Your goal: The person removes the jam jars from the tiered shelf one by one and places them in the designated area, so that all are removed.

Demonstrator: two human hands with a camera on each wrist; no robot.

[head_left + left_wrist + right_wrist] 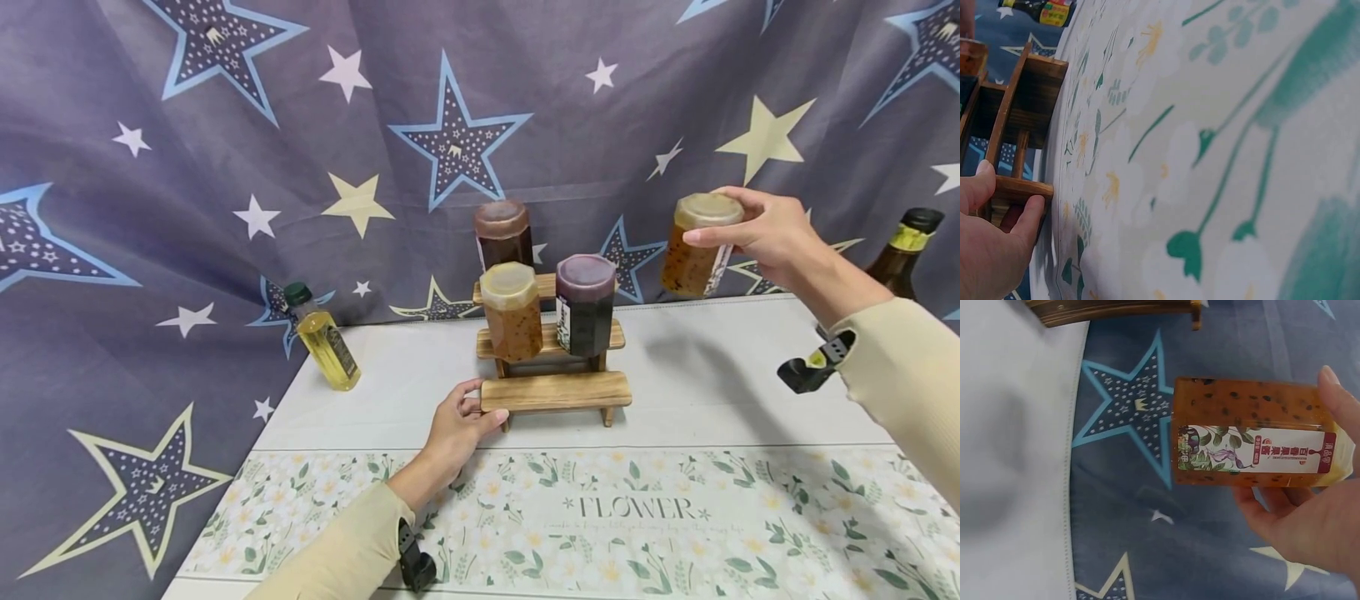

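My right hand (pixel 776 229) grips an orange jar of seeded fruit jam (pixel 693 250) near its pale lid, in the air right of the stand. In the right wrist view the jam jar (pixel 1241 403) shows a white and red label. My left hand (pixel 461 429) holds the left end of the lowest step of a wooden three-step stand (pixel 558 392). On the middle step sit another orange jar (pixel 513 321) with a pale lid and a dark jar (pixel 585 312) with a purple lid. A brown-lidded dark jar (pixel 502 233) stands behind on the top step.
A small bottle of yellow oil (pixel 330 350) with a green cap stands at the left. At the far right, a dark bottle (pixel 900 258) is partly behind my right arm. A star-patterned curtain (pixel 600 167) hangs behind the table, which has a floral runner (pixel 585 550).
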